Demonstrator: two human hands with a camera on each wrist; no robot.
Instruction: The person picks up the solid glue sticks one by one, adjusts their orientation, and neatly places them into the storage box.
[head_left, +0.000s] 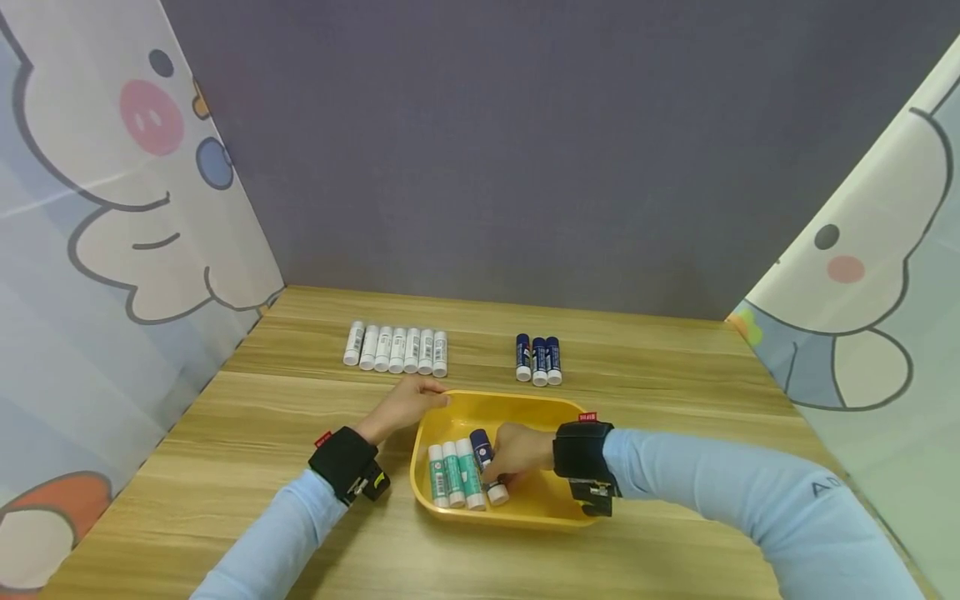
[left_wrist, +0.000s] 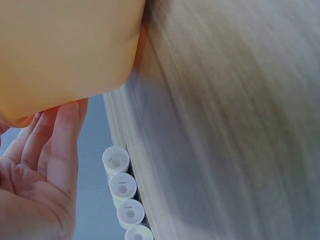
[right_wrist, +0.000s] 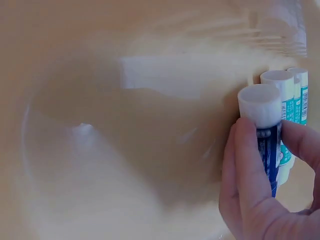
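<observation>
A yellow plastic bin (head_left: 517, 521) sits on the table. My left hand (head_left: 405, 410) holds its far left corner by the rim; in the left wrist view, the fingers (left_wrist: 64, 145) lie against the outer wall under the rim. Inside the bin, my right hand (head_left: 519, 452) pinches a dark blue glue stick (head_left: 482, 446) with a white end. The right wrist view shows thumb and fingers on either side of this blue glue stick (right_wrist: 267, 145). Right beside it, green-and-white glue sticks (head_left: 452, 475) lie side by side at the bin's left.
Behind the bin, several white glue sticks (head_left: 397, 350) form a row at the back left. Three dark blue glue sticks (head_left: 539, 360) lie together at the back right. A grey panel (head_left: 495, 167) borders the wooden table (head_left: 645, 367), with printed cloths (head_left: 135, 208) at both sides.
</observation>
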